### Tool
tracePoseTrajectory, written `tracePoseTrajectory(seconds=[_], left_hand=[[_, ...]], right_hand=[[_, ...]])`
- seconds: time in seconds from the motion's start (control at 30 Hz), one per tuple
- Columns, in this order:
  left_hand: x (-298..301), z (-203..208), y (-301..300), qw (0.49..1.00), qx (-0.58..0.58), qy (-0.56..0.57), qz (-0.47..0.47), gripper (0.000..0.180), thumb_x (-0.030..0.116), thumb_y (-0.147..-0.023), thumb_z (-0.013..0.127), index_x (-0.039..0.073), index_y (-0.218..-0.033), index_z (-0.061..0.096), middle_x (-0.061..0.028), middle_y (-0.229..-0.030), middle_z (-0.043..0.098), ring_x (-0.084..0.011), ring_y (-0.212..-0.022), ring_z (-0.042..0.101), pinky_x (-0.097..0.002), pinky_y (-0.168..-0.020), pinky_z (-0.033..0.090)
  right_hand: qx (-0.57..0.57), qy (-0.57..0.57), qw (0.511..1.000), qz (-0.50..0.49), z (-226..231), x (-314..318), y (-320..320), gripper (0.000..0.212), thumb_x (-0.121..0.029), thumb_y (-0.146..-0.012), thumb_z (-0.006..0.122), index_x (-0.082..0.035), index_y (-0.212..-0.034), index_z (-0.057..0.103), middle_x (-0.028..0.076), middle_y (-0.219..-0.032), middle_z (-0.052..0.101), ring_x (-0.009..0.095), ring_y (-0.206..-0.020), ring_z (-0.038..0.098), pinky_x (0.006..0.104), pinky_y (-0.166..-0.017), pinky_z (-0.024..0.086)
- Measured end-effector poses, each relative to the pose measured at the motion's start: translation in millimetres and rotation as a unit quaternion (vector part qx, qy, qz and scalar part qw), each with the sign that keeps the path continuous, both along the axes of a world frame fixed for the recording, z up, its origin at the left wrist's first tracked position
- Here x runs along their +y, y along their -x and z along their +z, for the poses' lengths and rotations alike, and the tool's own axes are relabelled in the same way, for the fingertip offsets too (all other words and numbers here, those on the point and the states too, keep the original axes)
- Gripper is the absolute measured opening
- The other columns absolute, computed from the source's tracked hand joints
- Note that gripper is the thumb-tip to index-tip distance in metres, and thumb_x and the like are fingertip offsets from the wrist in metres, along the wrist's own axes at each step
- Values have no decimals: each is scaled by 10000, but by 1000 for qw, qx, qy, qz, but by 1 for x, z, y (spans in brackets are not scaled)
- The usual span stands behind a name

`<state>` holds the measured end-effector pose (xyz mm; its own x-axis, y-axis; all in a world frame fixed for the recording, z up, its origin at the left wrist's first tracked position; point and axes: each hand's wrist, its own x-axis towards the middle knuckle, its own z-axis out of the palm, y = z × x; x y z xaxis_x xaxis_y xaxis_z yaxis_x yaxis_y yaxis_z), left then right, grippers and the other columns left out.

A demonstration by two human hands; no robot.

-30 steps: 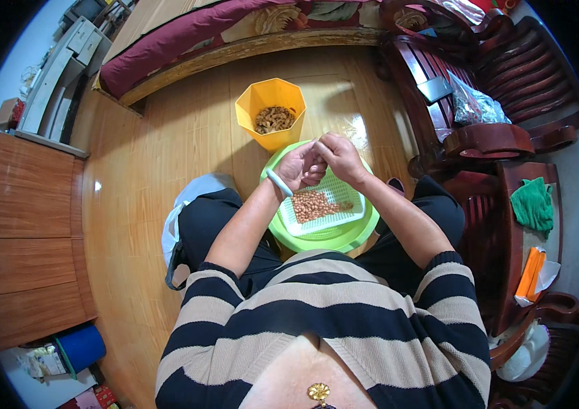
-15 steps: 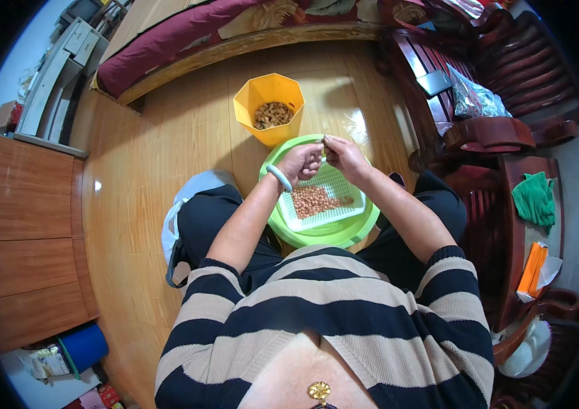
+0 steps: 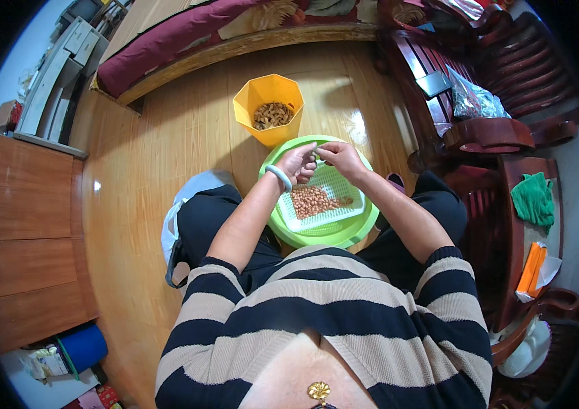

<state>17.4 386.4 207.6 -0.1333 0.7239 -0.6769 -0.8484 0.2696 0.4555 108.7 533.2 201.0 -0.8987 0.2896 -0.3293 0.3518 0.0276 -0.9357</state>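
Note:
Both hands are close together over the far part of a light green basin [image 3: 364, 228]. My left hand [image 3: 297, 165], with a pale bangle at its wrist, has its fingers curled and the thumb at their tips. The fingertips of my right hand [image 3: 344, 159] meet the left thumb in a pinch. What they hold between them looks like a small peanut, mostly hidden by the fingers. Below the hands, a white slotted basket [image 3: 335, 219] rests in the basin. Reddish-brown shelled peanuts [image 3: 313, 202] lie in it.
Just beyond the basin stands a yellow bin [image 3: 269, 87] with brown peanut shells [image 3: 273, 115] inside. A pale bag [image 3: 169, 228] is beside my left leg. Dark wooden seating [image 3: 480, 136] lines the right, with a green cloth [image 3: 535, 199] nearby. Cabinets [image 3: 24, 211] stand left.
Both hands have come slightly lower and to the left. The right fingers have shifted against the left thumb; the basin, basket and bin stay where they were.

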Motion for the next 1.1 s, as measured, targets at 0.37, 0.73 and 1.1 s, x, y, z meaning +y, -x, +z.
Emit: tracePoseTrajectory(seconds=[0.37, 0.73, 1.1], left_hand=[[-2, 12, 9, 993, 36, -18, 107, 503, 592, -895, 358, 136, -738, 500, 23, -562, 411, -83, -422, 353, -214, -356, 233], [0, 7, 25, 953, 8, -68, 296, 722, 610, -910, 253, -48, -1081, 495, -229, -934, 585, -310, -822, 605, -404, -799, 505], [5, 18, 10, 970, 38, -139, 195, 579, 539, -938, 287, 11, -1089, 470, -130, -935, 610, -209, -823, 627, -297, -725, 539]], right_hand=[[49, -88, 994, 48, 27, -5, 46, 211, -195, -799, 687, -9, -885, 636, 7, -753, 611, 75, -665, 534, 228, -595, 438], [120, -185, 975, 38, 51, -10, 149, 317, -264, -772, 700, -29, -982, 668, 90, -762, 667, 161, -709, 646, 299, -620, 502], [109, -212, 967, 89, 49, -11, 21, 174, -126, -807, 672, 2, -918, 632, 65, -810, 647, 116, -683, 600, 264, -621, 490]])
